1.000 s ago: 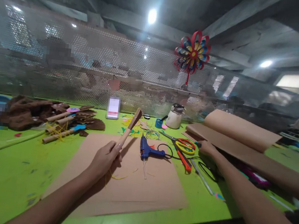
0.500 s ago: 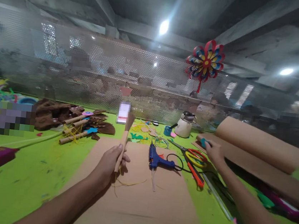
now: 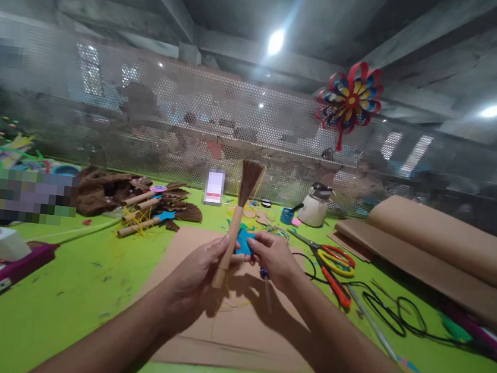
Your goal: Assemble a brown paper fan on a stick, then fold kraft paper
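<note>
My left hand [image 3: 200,274] is wrapped round the paper-wrapped handle of a small brown broom [image 3: 239,212], which stands upright with its bristles on top. My right hand [image 3: 269,259] pinches a small blue paper piece [image 3: 244,241] and presses it against the broom's handle. Both hands meet over a sheet of brown kraft paper [image 3: 231,334] lying on the green table [image 3: 61,291]. The blue glue gun sits mostly hidden behind my right hand; only its nozzle and stick [image 3: 266,284] show below it.
Scissors with red and yellow handles [image 3: 333,265] and a black cord [image 3: 389,310] lie to the right. Rolled kraft paper [image 3: 440,238] is at the far right. Several finished small brooms [image 3: 151,211] are piled at the back left. A white pot [image 3: 315,206] and perforated screen stand behind.
My right hand came back from the paper roll with a blue piece and joined the left hand. The broom was turned upright.
</note>
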A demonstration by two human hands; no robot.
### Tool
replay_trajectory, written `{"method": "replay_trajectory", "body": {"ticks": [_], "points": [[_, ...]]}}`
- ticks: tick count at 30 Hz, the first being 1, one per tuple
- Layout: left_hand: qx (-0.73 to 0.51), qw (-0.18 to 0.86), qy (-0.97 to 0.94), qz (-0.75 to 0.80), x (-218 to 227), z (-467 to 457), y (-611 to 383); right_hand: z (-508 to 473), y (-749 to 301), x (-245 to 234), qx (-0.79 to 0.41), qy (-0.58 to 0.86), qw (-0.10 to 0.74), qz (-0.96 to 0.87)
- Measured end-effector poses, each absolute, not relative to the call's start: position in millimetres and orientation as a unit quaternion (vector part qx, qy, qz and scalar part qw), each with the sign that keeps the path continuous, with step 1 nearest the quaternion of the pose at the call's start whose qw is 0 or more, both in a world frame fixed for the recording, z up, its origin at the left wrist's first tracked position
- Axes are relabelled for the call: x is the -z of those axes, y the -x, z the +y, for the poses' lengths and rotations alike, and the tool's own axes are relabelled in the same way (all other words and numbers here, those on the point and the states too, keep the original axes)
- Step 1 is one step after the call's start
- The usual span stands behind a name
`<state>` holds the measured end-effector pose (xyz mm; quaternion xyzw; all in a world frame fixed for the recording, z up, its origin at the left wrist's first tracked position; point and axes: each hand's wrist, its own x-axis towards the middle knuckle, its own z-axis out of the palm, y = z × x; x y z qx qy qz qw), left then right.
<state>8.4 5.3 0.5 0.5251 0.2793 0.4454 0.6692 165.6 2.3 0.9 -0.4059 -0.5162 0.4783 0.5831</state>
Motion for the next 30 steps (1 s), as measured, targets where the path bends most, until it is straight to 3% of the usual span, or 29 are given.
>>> {"method": "replay_trajectory", "body": {"ticks": [3,6,14,20,30], "points": [[-0.407,0.756,-0.46,0.225,-0.6,3.0,-11.1,2.0,-160.4,2.7,-0.519,0.367,0.564,-0.526],[-0.409,0.764,-0.452,0.213,6.5,7.5,-13.7,2.0,-155.8,7.8,-0.509,0.372,0.566,-0.531],[-0.463,0.748,-0.394,0.266,18.5,27.4,-8.1,-13.9,-146.5,12.3,-0.324,0.47,0.641,-0.513],[-0.476,0.766,-0.344,0.263,13.8,21.0,-11.4,-26.4,-130.6,14.4,-0.447,0.398,0.552,-0.58],[-0.479,0.787,-0.3,0.246,7.2,21.0,-12.3,-29.7,-128.1,32.3,-0.512,0.426,0.533,-0.521]]}}
